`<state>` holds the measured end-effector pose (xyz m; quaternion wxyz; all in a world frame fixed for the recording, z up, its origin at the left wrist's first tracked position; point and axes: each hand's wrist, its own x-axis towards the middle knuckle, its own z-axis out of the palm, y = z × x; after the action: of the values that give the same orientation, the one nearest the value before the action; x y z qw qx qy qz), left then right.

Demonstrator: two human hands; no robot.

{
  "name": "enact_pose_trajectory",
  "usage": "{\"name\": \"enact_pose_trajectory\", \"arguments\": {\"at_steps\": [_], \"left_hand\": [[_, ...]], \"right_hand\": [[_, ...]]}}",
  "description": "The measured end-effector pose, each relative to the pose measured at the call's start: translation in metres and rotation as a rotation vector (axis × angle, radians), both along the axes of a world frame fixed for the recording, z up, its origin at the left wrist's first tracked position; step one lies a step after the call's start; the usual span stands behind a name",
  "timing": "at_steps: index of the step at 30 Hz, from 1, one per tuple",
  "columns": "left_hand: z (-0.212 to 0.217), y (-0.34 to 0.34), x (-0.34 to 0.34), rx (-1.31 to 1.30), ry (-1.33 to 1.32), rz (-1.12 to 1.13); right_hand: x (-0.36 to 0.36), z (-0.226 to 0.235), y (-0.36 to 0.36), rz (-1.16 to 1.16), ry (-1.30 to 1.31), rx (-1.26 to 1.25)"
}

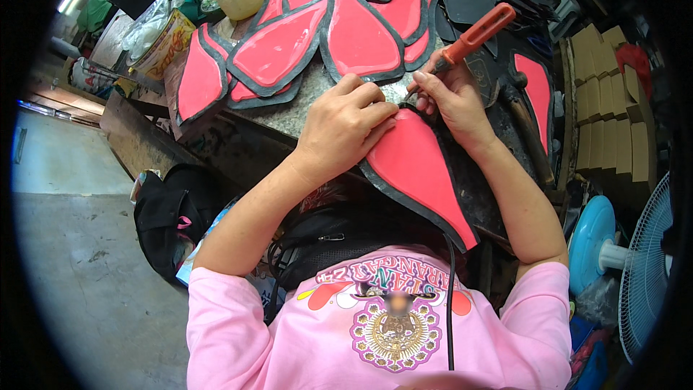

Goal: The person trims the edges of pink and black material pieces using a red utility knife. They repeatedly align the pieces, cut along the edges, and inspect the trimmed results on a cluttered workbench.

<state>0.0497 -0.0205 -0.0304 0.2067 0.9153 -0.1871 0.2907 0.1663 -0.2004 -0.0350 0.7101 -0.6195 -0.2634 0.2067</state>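
1. The left hand (345,121) presses flat, fingers spread, on the red piece with black edging (415,166) at the table (303,105) edge.
2. The right hand (451,94), closed around an orange-handled tool (473,36), works the piece's top edge; the tip is probably at the black rim.
3. Next likely calls for steady pressure and shifting the piece along.

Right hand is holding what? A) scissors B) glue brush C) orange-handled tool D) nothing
C: the right hand grips an orange-handled tool with its tip at the top edge of the red piece, which the left hand presses flat.
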Motion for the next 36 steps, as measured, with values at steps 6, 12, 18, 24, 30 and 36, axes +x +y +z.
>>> {"name": "enact_pose_trajectory", "arguments": {"at_steps": [6,12,18,24,30,36], "left_hand": [[0.000,0.001,-0.001,-0.005,-0.001,-0.002],[0.000,-0.001,0.000,-0.001,-0.017,0.005],[0.000,0.000,-0.001,-0.006,-0.007,-0.001],[0.001,0.000,-0.001,0.001,0.001,0.005],[0.000,0.000,0.000,0.002,0.009,0.001],[0.000,0.000,-0.001,0.000,0.010,0.000]], "right_hand": [[-0.002,-0.004,0.001,-0.008,-0.058,-0.043],[-0.006,-0.009,0.007,-0.060,-0.700,-0.162],[-0.002,-0.002,0.005,0.001,-0.100,-0.014],[-0.003,0.002,0.004,-0.009,-0.037,-0.007],[-0.004,0.001,0.005,0.025,-0.080,-0.006],[-0.004,-0.006,0.006,-0.002,-0.358,-0.115]]}}
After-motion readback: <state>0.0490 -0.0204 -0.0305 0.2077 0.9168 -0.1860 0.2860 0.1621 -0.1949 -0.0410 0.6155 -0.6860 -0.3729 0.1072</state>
